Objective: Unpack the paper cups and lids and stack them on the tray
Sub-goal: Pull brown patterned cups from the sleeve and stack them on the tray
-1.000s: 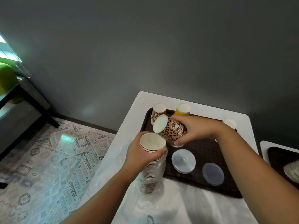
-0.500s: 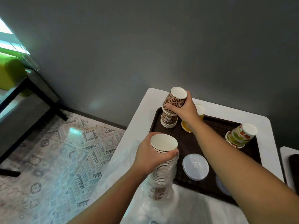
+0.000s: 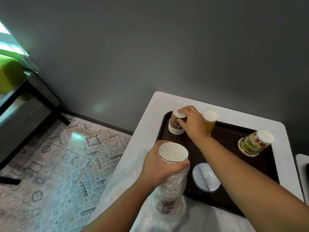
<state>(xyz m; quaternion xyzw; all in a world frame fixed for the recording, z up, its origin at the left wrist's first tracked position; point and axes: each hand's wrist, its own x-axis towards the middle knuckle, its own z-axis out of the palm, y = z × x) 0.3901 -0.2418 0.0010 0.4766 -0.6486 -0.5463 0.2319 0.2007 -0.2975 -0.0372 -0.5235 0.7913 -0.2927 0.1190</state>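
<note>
Leopard cup stack (image 3: 175, 125) print: illegible

grey wall (image 3: 150, 47), patterned rug (image 3: 66, 164), white table (image 3: 145, 131)

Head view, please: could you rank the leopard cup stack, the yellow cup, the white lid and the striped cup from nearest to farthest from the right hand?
1. Leopard cup stack: the right hand rests on it, at the tray's far left corner.
2. Yellow cup: just beyond the hand's right side.
3. and 4. White lid, tray's near edge, and striped cup, far right: both clearly farther, too close to rank.
</note>
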